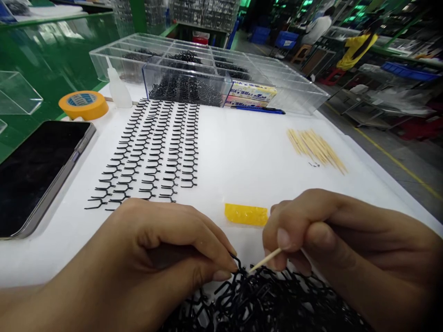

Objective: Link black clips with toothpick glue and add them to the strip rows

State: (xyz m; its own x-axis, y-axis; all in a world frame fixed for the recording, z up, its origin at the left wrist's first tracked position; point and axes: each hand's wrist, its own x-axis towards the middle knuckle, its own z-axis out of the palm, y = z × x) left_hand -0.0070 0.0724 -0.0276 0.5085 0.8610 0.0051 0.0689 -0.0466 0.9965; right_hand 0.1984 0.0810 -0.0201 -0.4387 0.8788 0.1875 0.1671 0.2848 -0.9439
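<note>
Bent black piece [237,262] held in left hand [162,249], toothpick [266,260] in right hand [321,235].
Loose heap [270,302] of black pieces spread at 6 o'clock; just above it, left grip clamped on the bent piece, right grip pinched on the toothpick, tip pointed toward 8 o'clock, near the piece; contact can't be told. Yellow strip [246,214] laid at 5 o'clock on the white desk [238,161], rows of pieces [175,152] between 9 and 10, toothpick bundle [316,147] near 3, divided clear bin [277,83] at 12.
</note>
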